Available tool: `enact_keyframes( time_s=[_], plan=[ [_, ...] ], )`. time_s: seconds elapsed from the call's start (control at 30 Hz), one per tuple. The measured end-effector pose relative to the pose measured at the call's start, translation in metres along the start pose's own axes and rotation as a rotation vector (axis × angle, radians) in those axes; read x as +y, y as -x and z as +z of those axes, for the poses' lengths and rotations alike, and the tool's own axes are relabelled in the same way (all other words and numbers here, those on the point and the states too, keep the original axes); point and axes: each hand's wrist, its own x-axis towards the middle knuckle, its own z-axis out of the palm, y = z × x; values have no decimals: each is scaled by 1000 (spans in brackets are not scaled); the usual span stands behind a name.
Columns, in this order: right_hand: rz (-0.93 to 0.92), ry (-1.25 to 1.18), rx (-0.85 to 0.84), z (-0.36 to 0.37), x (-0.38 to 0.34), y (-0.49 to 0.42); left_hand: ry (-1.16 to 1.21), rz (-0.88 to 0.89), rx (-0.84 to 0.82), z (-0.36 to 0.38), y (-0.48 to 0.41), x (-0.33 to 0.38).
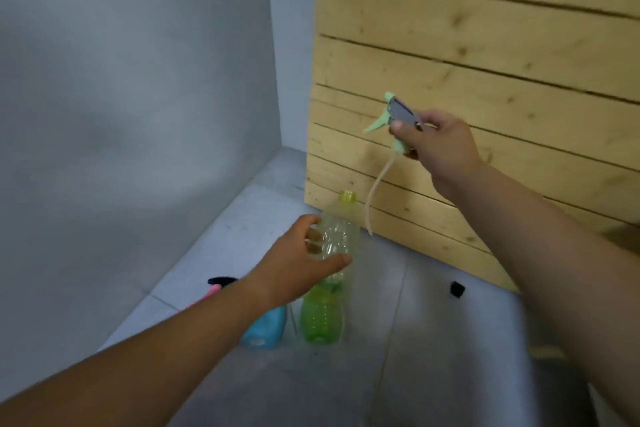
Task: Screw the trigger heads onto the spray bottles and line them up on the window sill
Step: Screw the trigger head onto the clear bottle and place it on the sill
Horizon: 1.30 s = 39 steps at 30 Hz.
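From the head camera, looking down, I see my left hand (304, 260) wrapped around the upper body of a clear green spray bottle (329, 274), thumb in front and fingers behind, holding it upright on the grey window sill (433, 340); its yellow-green threaded neck is open and bare. My right hand (440, 146) is raised above and to the right of that neck, well apart from it, pinching a mint-green trigger head (398, 118) by its collar, with the pale dip tube (375, 191) hanging in a curve beside the bottle. I judge the risk to be the tube: bent as it is, it could catch on the rim or slip outside the neck, and a tilted collar could cross-thread. The bottle looks light and could tip if my hold loosens. I count two hands, one trigger head in the air, one open bottle, and one blue bottle (266, 329) just beside it, partly hidden by my forearm, with a pink and black head (220, 284). A small black object (457, 289) lies on the sill near the slatted wooden panel (485, 45).
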Motion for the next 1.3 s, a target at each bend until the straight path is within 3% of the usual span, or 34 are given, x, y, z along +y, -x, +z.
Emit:
enact_keyframes(
  time_s=[0.2, 0.5, 0.9, 1.3],
  plan=[
    [-88, -346, 79, 6, -100, 51, -7, 66, 127, -73, 64, 36],
    [-61, -640, 96, 31, -143, 101, -109, 101, 240, -120, 124, 35],
    [31, -629, 17, 49, -121, 114, -156, 121, 266, -120, 137, 31],
    [9, -354, -444, 81, -92, 133, 106, 136, 173, -119, 146, 63]
  ],
)
